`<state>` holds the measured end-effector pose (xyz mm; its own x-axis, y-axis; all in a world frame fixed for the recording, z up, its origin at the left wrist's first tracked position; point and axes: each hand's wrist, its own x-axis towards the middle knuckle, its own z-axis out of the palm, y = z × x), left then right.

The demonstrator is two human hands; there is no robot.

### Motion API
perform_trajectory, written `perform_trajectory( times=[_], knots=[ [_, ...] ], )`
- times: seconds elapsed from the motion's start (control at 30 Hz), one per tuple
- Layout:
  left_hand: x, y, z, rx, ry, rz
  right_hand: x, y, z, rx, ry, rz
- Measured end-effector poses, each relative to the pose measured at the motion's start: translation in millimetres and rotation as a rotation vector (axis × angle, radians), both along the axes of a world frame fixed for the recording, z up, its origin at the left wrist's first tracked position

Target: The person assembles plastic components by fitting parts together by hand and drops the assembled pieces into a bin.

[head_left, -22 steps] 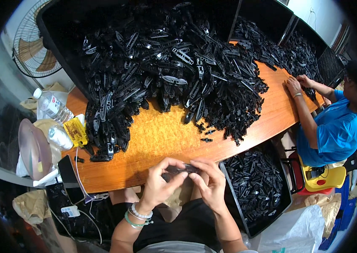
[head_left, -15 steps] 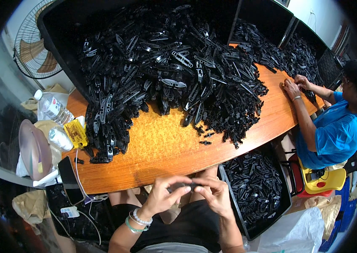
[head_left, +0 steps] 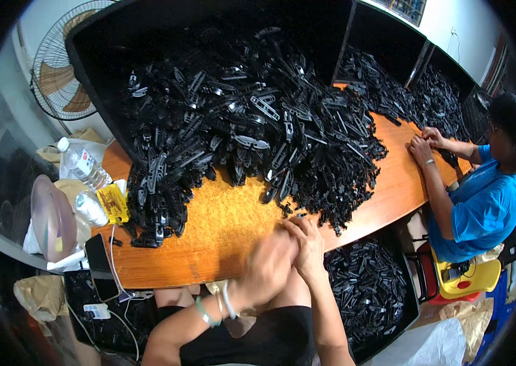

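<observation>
My left hand (head_left: 270, 265), with pale bracelets at the wrist, is smeared by motion over the table's near edge; its fingers cannot be read. Beside it, my right hand (head_left: 308, 247) is closed with bent fingertips by the small black parts. Something small and dark shows at those fingertips, too little to name. Just beyond lie loose small black plastic pieces (head_left: 285, 210) along the edge of a heap of small black parts (head_left: 337, 198). Behind it rises a big pile of long black plastic parts (head_left: 233, 116) on the wooden table (head_left: 221, 210).
Below the table at right stands a black bin (head_left: 368, 287) filled with black parts. A bottle (head_left: 84, 163), a yellow box (head_left: 113, 204) and a phone (head_left: 100, 253) are at left. Another person (head_left: 483, 189) in blue works at the right. A fan (head_left: 66, 70) stands back left.
Both hands have moved up and forward from above my lap, where they met around a small dark part. My right hand now reaches the small pieces; the left is blurred beside it.
</observation>
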<state>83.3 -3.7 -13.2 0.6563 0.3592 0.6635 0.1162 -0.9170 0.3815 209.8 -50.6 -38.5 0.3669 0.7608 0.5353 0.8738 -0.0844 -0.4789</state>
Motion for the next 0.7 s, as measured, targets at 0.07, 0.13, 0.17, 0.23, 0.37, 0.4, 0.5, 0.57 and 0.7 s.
perform_trajectory(
  times=[0.07,0.13,0.17,0.23,0.37,0.4,0.5,0.57,0.7],
  knots=[
    [29.5,52.3,3.3,-0.119,0.039,0.222,-7.1,7.6,1.3,-0.004,0.012,0.012],
    [46.9,82.9,-16.6,-0.159,0.09,0.337,-5.3,6.4,-8.7,0.053,-0.007,0.048],
    [48.3,91.5,-18.1,-0.197,0.158,0.359,-5.1,7.1,-12.7,0.089,-0.002,0.063],
    [43.8,98.2,-21.9,-0.181,0.187,0.329,-9.7,2.5,-8.8,0.127,-0.007,0.05],
    [19.3,92.5,-27.2,-0.28,-0.055,0.33,-17.1,-11.4,-11.8,0.316,0.554,0.028],
    [12.4,84.0,-31.9,-0.453,-0.029,0.282,-19.0,-15.5,-12.7,0.384,0.854,0.093],
    [-18.8,45.8,4.7,-0.765,-0.015,0.183,-26.3,-21.9,-2.1,0.482,1.316,0.192],
    [-32.1,32.9,7.1,-0.76,-0.085,0.068,-29.9,-26.4,-1.3,0.527,1.354,0.228],
    [-44.0,16.4,21.7,-0.773,-0.037,0.011,-38.1,-31.7,4.8,0.47,1.126,0.204]
  ],
)
